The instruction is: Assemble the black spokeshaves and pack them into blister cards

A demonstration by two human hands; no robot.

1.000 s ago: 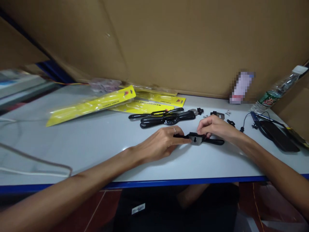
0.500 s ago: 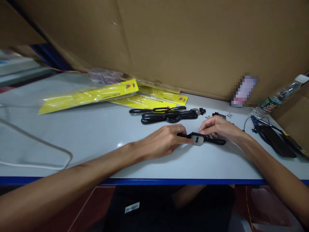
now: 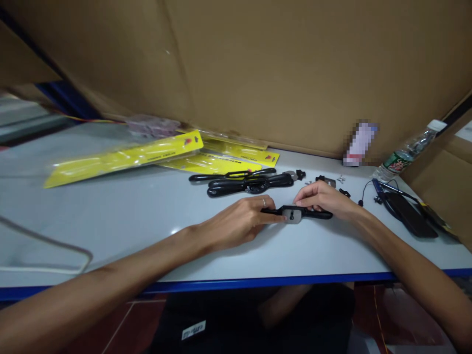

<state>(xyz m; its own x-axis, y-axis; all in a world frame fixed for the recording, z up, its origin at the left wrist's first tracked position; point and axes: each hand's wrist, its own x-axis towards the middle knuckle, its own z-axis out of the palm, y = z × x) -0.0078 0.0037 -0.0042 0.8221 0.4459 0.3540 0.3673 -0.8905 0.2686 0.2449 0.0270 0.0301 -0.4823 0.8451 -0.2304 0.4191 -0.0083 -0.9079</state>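
Note:
My left hand is closed around the left handle of a black spokeshave, with a finger against its flat metal blade. The blade has a dark slot or screw in its middle. At the far side of the spokeshave's middle, the fingertips of my right hand are pinched together, close against the body. What sits between them is hidden. Beyond my hands lies a pile of more black spokeshave bodies. Past my right hand are a small metal blade, black clamp pieces and silver wing screws.
Yellow blister packs lie at the back left. On the right stand a plastic bottle and a black flat object with a cord. A pale bent cable or rod is at left. Cardboard walls the back; the table's blue edge runs in front.
The whole view has shifted, so things appear farther left. My left hand still holds the spokeshave, and my right fingers stay pinched at its far side with little visible movement.

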